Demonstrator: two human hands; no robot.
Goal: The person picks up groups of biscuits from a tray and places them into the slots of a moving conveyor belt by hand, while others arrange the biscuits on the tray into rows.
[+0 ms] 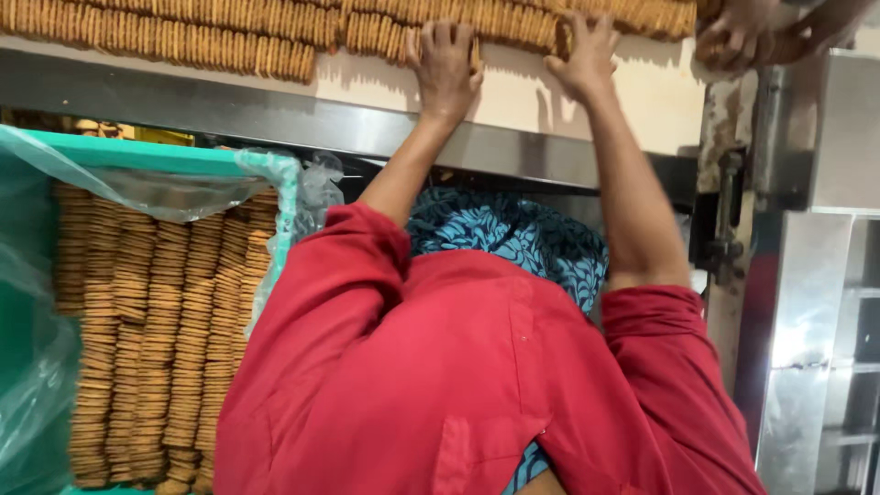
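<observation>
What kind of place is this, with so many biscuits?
Probably a biscuit factory's packing line. Both hands, left hand and right hand, press on rows of biscuits above a steel frame, beside a plastic-lined green crate holding stacked biscuits.

Golden-brown biscuits [183, 37] run in rows along the top of the frame on a cream belt [513, 92] edged in grey steel. The red shirt [440, 367] fills the lower centre, above it a blue patterned cloth [513, 234]. At left, a teal crate [137, 154] holds tan biscuit stacks [156, 339] under clear plastic.

Biscuit rows [229, 41] on belt [660, 101], probably; crate [156, 160] left below
</observation>
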